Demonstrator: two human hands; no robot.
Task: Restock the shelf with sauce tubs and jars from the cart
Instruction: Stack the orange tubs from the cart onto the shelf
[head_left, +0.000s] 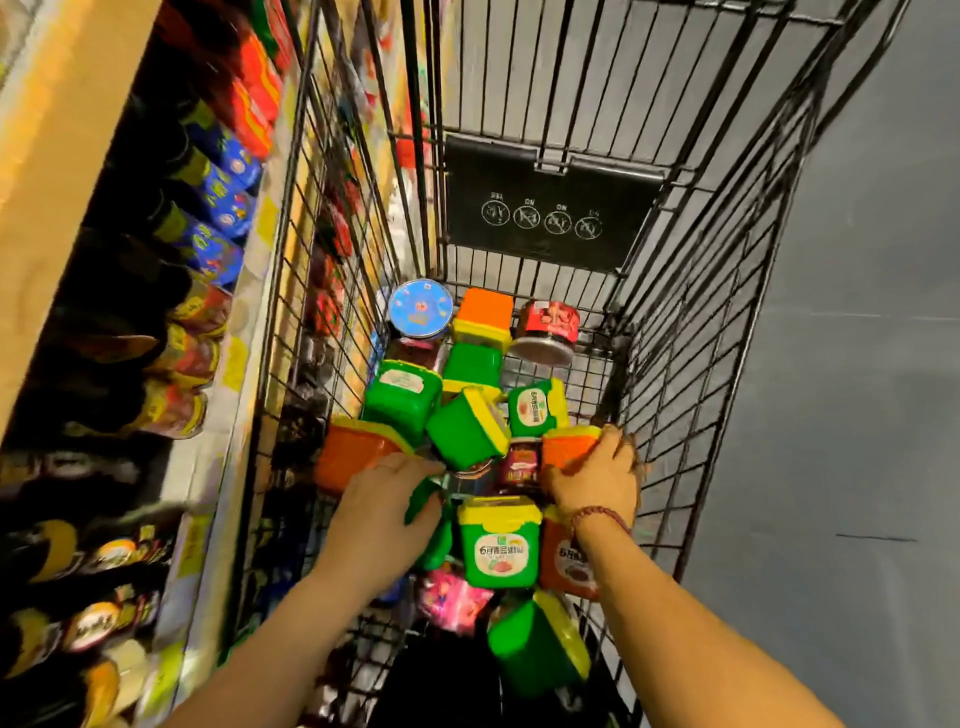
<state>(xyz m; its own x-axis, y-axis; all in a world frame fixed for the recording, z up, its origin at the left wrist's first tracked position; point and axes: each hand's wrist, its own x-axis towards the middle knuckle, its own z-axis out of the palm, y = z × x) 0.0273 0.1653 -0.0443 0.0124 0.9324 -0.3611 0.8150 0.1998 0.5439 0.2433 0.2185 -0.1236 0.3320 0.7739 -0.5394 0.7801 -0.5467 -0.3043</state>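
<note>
Head view shows us at the picking step, with both hands down in the cart (727, 364) beside the shelf (52, 156). Our right hand (597, 480) curls over an orange tub (566, 449) near the cart's right wall, apparently gripping it. The tub lies tipped, its lid-to-base axis along the cart and its yellow lid toward the far end. Our left hand (384, 514) covers a green tub (423, 512), but we cannot tell if it grips. Next we likely lift the orange tub clear and turn it upright.

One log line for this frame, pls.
phase: pick from cart | left hand: on green tub, grip unclear | right hand: grips orange tub
</note>
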